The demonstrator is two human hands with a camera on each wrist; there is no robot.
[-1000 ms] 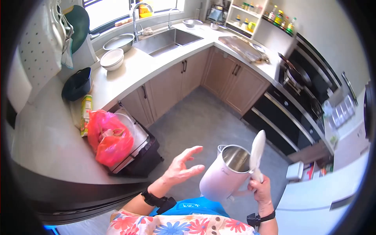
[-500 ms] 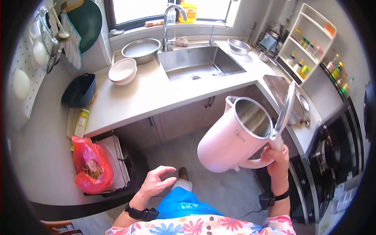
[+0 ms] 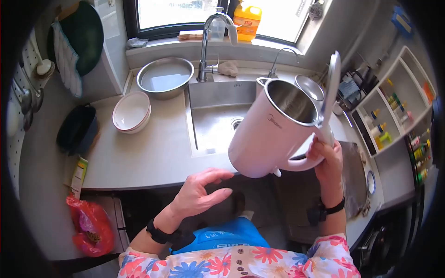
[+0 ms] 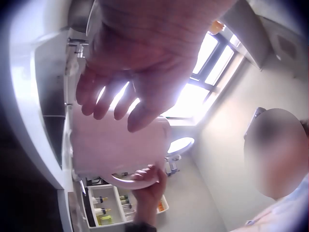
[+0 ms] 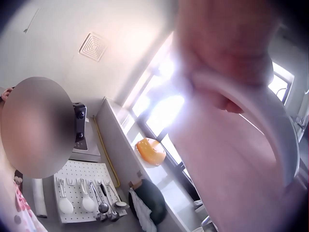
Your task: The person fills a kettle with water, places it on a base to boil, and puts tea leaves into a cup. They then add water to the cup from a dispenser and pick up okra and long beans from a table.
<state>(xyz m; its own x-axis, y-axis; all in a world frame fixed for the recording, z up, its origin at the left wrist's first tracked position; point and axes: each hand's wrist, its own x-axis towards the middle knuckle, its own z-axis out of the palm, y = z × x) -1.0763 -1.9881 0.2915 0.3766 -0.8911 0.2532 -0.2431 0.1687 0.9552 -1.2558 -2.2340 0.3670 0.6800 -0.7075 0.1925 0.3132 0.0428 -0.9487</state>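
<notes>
My right hand (image 3: 328,162) grips the handle (image 3: 303,163) of a pale pink electric kettle (image 3: 266,134), held up tilted in front of the sink (image 3: 218,123). The kettle's lid (image 3: 330,88) stands raised on its hinge, and the bare metal inside shows. In the right wrist view the fingers curl round the kettle handle (image 5: 270,121). My left hand (image 3: 199,192) hovers beside the kettle's lower left side, fingers loosely bent and holding nothing. In the left wrist view the left hand's fingers (image 4: 123,104) overlap the kettle's pink wall (image 4: 120,142).
On the counter (image 3: 162,162) left of the sink are a metal basin (image 3: 167,90) of cloudy liquid and stacked white bowls (image 3: 132,111). The faucet (image 3: 204,51) rises behind the sink. A red plastic bag (image 3: 90,231) lies at lower left, and a bottle rack (image 3: 394,102) stands right.
The person has come from the open floor up to the counter, and the view has turned toward the sink. The kettle has come from over the floor to the sink's front edge, lid still up.
</notes>
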